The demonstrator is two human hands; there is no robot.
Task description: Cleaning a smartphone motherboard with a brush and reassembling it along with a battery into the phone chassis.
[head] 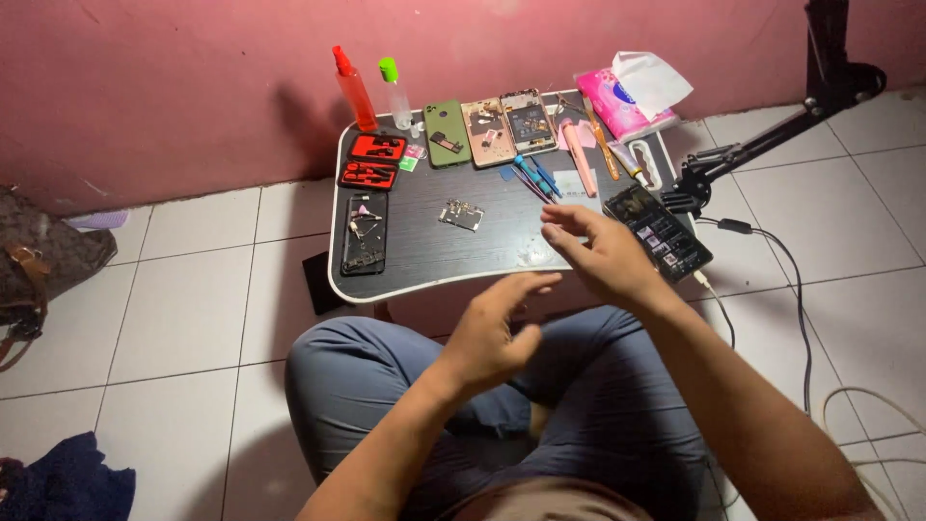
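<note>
Hands: left hand (489, 338) and right hand (603, 253) both open, empty, over the bench (424, 256) front edge.
Nearest thing: lit phone (658, 233), just beside right hand.
Mid-bench: small metal part (461, 214).

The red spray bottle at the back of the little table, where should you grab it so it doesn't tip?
Probably around the red spray bottle's body, below the narrow nozzle. It stands upright, leaning slightly, at the table's far left corner, with the clear green-capped bottle close on its right. Coming from the left or front looks easiest, fingers wrapping the round sides. Both the left hand and right hand are empty now.
</note>
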